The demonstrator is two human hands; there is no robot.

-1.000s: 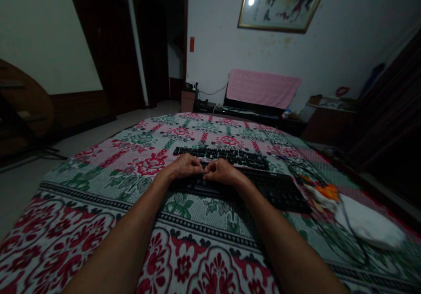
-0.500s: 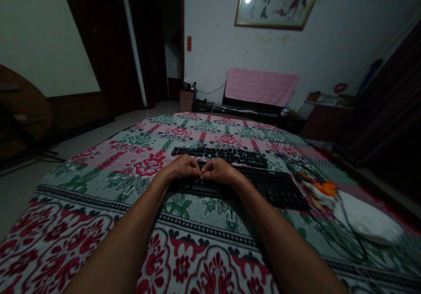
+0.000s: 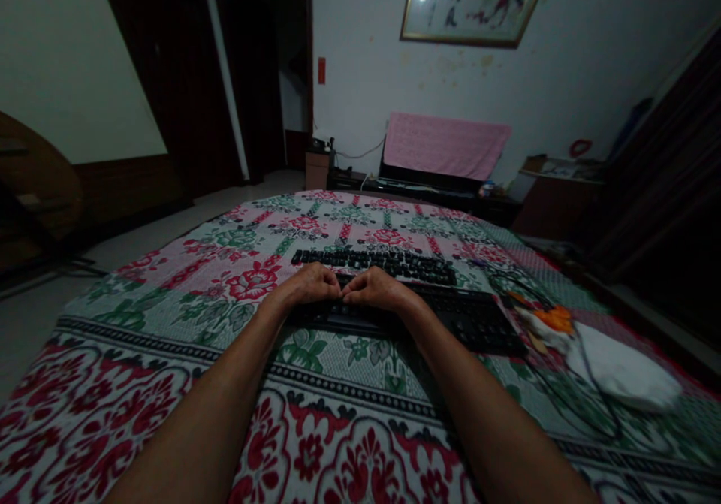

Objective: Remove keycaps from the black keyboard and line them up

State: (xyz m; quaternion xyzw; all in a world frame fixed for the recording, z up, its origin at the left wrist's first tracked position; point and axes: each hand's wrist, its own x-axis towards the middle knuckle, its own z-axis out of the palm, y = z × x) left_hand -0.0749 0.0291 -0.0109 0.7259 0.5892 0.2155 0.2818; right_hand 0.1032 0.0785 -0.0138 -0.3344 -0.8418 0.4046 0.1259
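Flowered cloth lies under the black keyboard, and over the keyboard's left part the left hand and right hand meet, fingers bunched; I can't tell whether either grip is closed on something. Just beyond it, rows of black keycaps rest on the cloth, with a white bundle off to the right. Farther back, a pink towel hangs below a framed picture.
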